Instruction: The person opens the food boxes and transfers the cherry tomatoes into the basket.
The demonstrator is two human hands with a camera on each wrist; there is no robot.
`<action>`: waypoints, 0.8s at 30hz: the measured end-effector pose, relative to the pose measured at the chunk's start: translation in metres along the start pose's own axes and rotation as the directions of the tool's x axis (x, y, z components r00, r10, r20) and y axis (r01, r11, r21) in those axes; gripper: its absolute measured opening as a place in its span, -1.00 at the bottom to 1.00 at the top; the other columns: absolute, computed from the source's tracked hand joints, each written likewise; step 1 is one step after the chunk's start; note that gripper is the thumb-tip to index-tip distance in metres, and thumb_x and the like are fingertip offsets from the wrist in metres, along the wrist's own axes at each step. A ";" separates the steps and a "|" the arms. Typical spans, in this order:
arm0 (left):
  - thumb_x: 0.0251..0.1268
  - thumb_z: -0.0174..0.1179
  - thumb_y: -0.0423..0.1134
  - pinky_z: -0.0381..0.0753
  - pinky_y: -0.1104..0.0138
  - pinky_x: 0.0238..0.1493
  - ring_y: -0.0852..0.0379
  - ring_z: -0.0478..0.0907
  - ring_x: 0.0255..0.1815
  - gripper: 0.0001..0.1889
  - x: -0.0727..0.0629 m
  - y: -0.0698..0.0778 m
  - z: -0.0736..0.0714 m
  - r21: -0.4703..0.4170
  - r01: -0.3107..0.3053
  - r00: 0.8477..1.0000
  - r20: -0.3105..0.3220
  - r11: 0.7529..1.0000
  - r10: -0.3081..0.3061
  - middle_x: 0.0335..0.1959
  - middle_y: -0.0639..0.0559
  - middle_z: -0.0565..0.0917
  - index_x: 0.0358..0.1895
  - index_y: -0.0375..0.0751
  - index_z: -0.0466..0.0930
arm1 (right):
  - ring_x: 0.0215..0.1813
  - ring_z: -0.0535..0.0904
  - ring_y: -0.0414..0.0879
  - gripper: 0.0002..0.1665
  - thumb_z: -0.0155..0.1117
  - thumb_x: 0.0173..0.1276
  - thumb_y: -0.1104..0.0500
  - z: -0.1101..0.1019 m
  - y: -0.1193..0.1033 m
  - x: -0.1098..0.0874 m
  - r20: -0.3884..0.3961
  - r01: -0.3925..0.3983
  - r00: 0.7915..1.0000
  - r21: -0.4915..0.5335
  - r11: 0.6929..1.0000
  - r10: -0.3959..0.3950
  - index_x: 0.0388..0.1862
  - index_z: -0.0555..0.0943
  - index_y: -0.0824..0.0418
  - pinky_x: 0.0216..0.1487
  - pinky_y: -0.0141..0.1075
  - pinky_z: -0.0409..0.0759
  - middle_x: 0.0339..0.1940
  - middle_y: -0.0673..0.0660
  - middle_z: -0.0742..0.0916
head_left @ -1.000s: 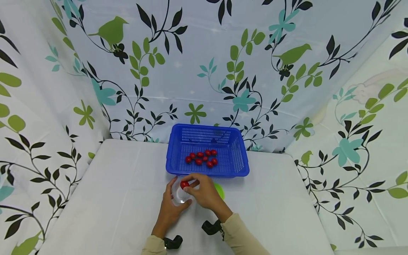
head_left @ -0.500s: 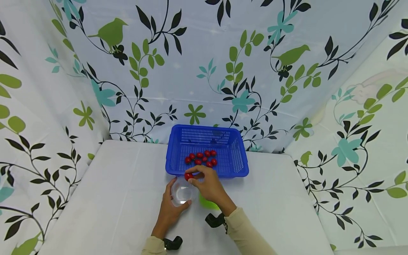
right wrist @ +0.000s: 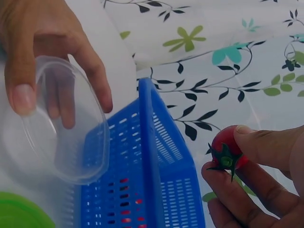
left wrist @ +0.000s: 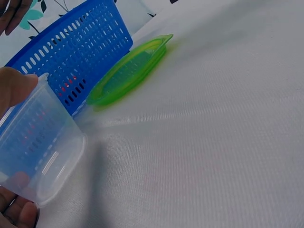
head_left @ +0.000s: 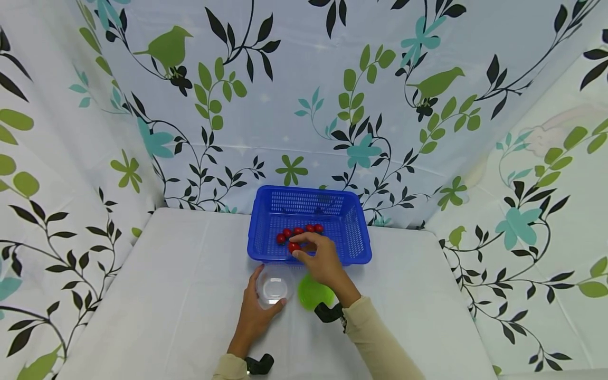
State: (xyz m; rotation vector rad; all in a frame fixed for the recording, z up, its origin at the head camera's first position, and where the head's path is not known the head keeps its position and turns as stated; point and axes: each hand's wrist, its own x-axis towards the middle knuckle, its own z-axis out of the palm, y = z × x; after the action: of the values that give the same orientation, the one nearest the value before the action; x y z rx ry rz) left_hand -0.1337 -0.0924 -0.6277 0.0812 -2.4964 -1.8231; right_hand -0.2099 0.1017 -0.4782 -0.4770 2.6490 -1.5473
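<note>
My left hand (head_left: 255, 315) grips a clear plastic tub (head_left: 274, 287), its thumb on the near side of the rim and its fingers around the far side. In the left wrist view the see-through tub (left wrist: 57, 147) looks bare inside. Over the front part of the blue basket (head_left: 358, 232), my right hand (head_left: 324, 259) pinches a red cherry tomato (head_left: 294, 247) between thumb and fingers. Its green stem end shows on the tomato (right wrist: 225, 152) in the right wrist view. Several more cherry tomatoes (head_left: 287, 232) lie on the basket floor, some hidden behind my right hand.
A bright green lid or shallow dish (head_left: 312, 293) lies right of the tub, in front of the basket and partly under my right wrist. White cloth covers the table (head_left: 190, 295). Behind and beside it hangs a leaf-patterned curtain (head_left: 294, 105).
With the tomato, my right hand has moved from above the tub, up and right, to over the basket. The green lid or dish has come into fuller view. My left hand stays on the tub.
</note>
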 end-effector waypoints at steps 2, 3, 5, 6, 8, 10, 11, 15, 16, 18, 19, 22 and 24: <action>0.15 0.61 -0.10 0.35 -0.23 0.47 -0.29 0.23 0.64 0.13 0.000 0.001 0.000 -0.001 0.003 1.000 -0.001 1.000 -0.003 0.68 -0.20 0.25 0.72 0.12 0.03 | 0.09 0.79 0.10 -0.68 0.46 0.44 0.23 -0.003 0.001 0.003 -0.007 -0.015 1.000 -0.006 1.000 0.015 0.13 0.77 0.00 0.14 -0.05 0.77 0.15 0.06 0.81; 0.15 0.60 -0.10 0.36 -0.23 0.47 -0.29 0.23 0.65 0.13 -0.001 0.002 0.000 0.000 0.003 1.000 -0.001 1.000 -0.003 0.68 -0.20 0.25 0.72 0.12 0.03 | 0.09 0.79 0.10 -0.68 0.46 0.44 0.23 -0.005 0.001 0.004 -0.011 -0.025 1.000 -0.009 1.000 0.024 0.14 0.77 0.02 0.12 -0.06 0.78 0.15 0.06 0.80; 0.14 0.60 -0.11 0.35 -0.23 0.47 -0.29 0.22 0.65 0.14 -0.001 0.002 0.000 -0.001 0.003 1.000 0.001 1.000 -0.003 0.69 -0.19 0.23 0.72 0.12 0.02 | 0.08 0.79 0.08 -0.68 0.46 0.45 0.22 -0.008 0.003 0.006 -0.018 -0.043 0.999 -0.020 0.999 0.043 0.15 0.77 0.03 0.07 -0.08 0.79 0.15 0.06 0.80; 0.15 0.60 -0.10 0.35 -0.23 0.47 -0.29 0.21 0.65 0.14 -0.001 0.002 0.000 0.001 0.004 1.000 0.003 1.000 -0.004 0.69 -0.19 0.23 0.72 0.12 0.02 | 0.07 0.79 0.06 -0.67 0.46 0.45 0.21 -0.009 0.003 0.008 -0.021 -0.053 0.998 -0.026 0.998 0.053 0.16 0.77 0.03 0.05 -0.09 0.79 0.16 0.06 0.80; 0.15 0.60 -0.09 0.35 -0.23 0.48 -0.29 0.20 0.66 0.14 -0.001 0.002 0.000 0.005 0.006 1.000 0.005 1.000 -0.006 0.69 -0.19 0.22 0.72 0.14 0.01 | 0.06 0.77 0.03 -0.66 0.46 0.46 0.20 -0.012 0.004 0.010 -0.030 -0.072 0.997 -0.043 0.997 0.070 0.18 0.77 0.03 0.03 -0.11 0.79 0.18 0.04 0.79; 0.15 0.60 -0.09 0.35 -0.23 0.49 -0.29 0.20 0.66 0.14 -0.002 0.002 0.000 0.006 0.009 1.000 0.008 1.000 -0.009 0.69 -0.20 0.22 0.72 0.16 0.01 | 0.05 0.76 0.01 -0.65 0.46 0.46 0.19 -0.015 0.005 0.012 -0.041 -0.080 0.996 -0.062 0.995 0.078 0.20 0.76 0.01 0.05 -0.10 0.79 0.20 0.02 0.78; 0.16 0.60 -0.08 0.35 -0.23 0.49 -0.29 0.20 0.66 0.14 -0.002 0.001 0.000 0.009 0.011 1.000 0.008 1.000 -0.011 0.69 -0.21 0.22 0.72 0.18 0.00 | 0.05 0.76 0.01 -0.65 0.46 0.46 0.18 -0.016 0.007 0.013 -0.043 -0.081 0.996 -0.068 0.994 0.078 0.20 0.76 -0.01 0.06 -0.11 0.78 0.20 0.01 0.78; 0.17 0.59 -0.08 0.35 -0.23 0.49 -0.29 0.20 0.66 0.14 -0.002 0.000 0.000 0.011 0.010 1.000 0.012 1.000 -0.010 0.69 -0.21 0.22 0.72 0.19 0.00 | 0.00 0.74 0.00 -0.66 0.47 0.45 0.19 -0.021 0.013 0.019 -0.066 -0.078 0.995 -0.083 0.993 0.073 0.17 0.78 -0.02 0.02 -0.13 0.78 0.16 0.01 0.79; 0.17 0.59 -0.08 0.35 -0.22 0.49 -0.29 0.20 0.66 0.14 -0.002 0.000 0.000 0.013 0.009 1.000 0.013 1.000 -0.010 0.69 -0.21 0.22 0.72 0.18 -0.01 | -0.02 0.73 -0.01 -0.66 0.47 0.45 0.19 -0.022 0.014 0.021 -0.073 -0.079 0.995 -0.088 0.993 0.073 0.16 0.78 -0.03 -0.01 -0.14 0.77 0.14 0.00 0.80; 0.16 0.59 -0.09 0.35 -0.21 0.49 -0.28 0.20 0.66 0.14 -0.002 0.000 0.000 0.015 0.010 1.000 0.013 1.000 -0.010 0.69 -0.21 0.22 0.72 0.18 -0.01 | -0.02 0.71 -0.04 -0.67 0.48 0.44 0.19 -0.024 0.016 0.024 -0.089 -0.087 0.993 -0.104 0.991 0.078 0.15 0.79 -0.06 0.00 -0.17 0.76 0.13 -0.02 0.80; 0.16 0.59 -0.09 0.36 -0.21 0.49 -0.28 0.20 0.66 0.14 -0.002 0.000 0.000 0.017 0.013 1.000 0.014 1.000 -0.013 0.69 -0.21 0.22 0.72 0.18 -0.01 | -0.03 0.70 -0.05 -0.67 0.48 0.44 0.20 -0.025 0.016 0.024 -0.096 -0.093 0.992 -0.111 0.989 0.083 0.13 0.79 -0.09 0.00 -0.17 0.75 0.12 -0.03 0.80; 0.17 0.59 -0.08 0.36 -0.19 0.50 -0.27 0.21 0.65 0.14 -0.002 0.000 -0.001 0.025 0.025 1.000 0.015 0.999 -0.025 0.68 -0.21 0.23 0.72 0.20 -0.01 | 0.03 0.69 -0.04 -0.67 0.46 0.46 0.19 -0.028 0.018 0.028 -0.105 -0.106 0.990 -0.122 0.987 0.094 0.13 0.78 -0.13 0.09 -0.13 0.74 0.15 -0.05 0.79; 0.17 0.59 -0.08 0.36 -0.19 0.50 -0.27 0.21 0.65 0.14 -0.002 0.000 -0.001 0.026 0.031 0.999 0.015 0.999 -0.031 0.68 -0.21 0.22 0.72 0.21 -0.02 | 0.07 0.69 -0.01 -0.67 0.46 0.46 0.19 -0.030 0.020 0.030 -0.104 -0.106 0.990 -0.123 0.987 0.094 0.15 0.79 -0.09 0.14 -0.09 0.73 0.16 -0.03 0.79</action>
State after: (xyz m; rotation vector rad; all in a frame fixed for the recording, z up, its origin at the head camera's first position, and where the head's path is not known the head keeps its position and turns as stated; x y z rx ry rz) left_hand -0.1318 -0.0931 -0.6269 0.1073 -2.5436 -1.8102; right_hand -0.2491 0.1279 -0.4767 -0.2742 2.8101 -1.4144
